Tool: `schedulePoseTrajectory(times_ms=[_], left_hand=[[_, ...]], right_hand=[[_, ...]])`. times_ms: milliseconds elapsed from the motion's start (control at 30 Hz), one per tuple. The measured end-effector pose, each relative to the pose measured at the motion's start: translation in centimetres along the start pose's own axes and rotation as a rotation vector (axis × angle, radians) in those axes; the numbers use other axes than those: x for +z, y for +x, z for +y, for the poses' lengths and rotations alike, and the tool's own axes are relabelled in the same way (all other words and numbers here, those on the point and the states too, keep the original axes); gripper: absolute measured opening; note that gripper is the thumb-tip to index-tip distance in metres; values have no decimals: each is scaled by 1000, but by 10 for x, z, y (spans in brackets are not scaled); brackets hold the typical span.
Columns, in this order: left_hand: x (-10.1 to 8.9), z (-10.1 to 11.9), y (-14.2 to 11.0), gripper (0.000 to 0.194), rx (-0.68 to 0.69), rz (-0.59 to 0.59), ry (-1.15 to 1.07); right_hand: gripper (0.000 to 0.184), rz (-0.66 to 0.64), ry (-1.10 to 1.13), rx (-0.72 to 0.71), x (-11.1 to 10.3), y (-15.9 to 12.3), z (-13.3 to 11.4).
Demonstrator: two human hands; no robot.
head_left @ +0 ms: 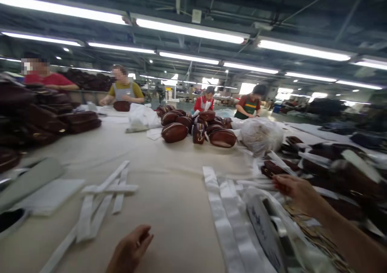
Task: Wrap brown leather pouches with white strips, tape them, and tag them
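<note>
My left hand (131, 249) is low over the cream table cover (172, 208), its fingers loosely curved and apart with nothing between them. Out to the right, my right hand (292, 188) has its fingertips drawn together beside a dark brown leather bag (269, 168) with a white strip (282, 162) on it. Blur hides whether those fingertips grip the bag, a strip or something else. Flat white strips (223, 212) run down the table just left of that arm, next to a grey-and-white tool or dispenser (263, 228) with dark handwriting.
Small brown zipped bags (175, 132) are heaped mid-table beside a clear plastic bag (261, 134). More brown bags pile up at left (45, 116) and right (359, 176). Crossed white strips (102, 196) lie front left. Several people work across the table.
</note>
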State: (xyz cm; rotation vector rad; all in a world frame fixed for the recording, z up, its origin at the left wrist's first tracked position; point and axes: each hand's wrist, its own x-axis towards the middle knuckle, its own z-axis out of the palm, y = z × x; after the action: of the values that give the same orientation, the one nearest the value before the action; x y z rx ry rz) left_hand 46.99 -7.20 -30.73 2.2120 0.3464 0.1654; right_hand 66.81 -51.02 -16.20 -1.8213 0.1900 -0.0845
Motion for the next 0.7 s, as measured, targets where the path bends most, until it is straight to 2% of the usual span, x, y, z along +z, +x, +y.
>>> schedulePoseTrajectory(times_ms=[67, 133, 200, 267, 367, 467, 633, 700], left_hand=[[7, 18, 5, 22, 11, -30, 95], [21, 35, 17, 18, 33, -72, 153], [40, 48, 33, 19, 72, -136, 187], [60, 58, 53, 22, 105, -201, 211], [85, 66, 83, 23, 110, -246, 203], [101, 66, 102, 20, 89, -265, 189], [126, 49, 111, 25, 79, -374, 203], [142, 38, 108, 29, 78, -372, 222]], right_hand=[[24, -204, -115, 6, 42, -10, 15], [29, -368, -229, -31, 80, -14, 19], [30, -455, -300, -87, 116, -9, 14], [26, -485, -349, -130, 149, 4, 6], [19, -457, -398, -171, 194, 41, -7], [14, -364, -447, -178, 236, 92, -14], [19, -165, -582, -207, 297, 189, -19], [23, -82, -621, -252, 319, 222, -19]])
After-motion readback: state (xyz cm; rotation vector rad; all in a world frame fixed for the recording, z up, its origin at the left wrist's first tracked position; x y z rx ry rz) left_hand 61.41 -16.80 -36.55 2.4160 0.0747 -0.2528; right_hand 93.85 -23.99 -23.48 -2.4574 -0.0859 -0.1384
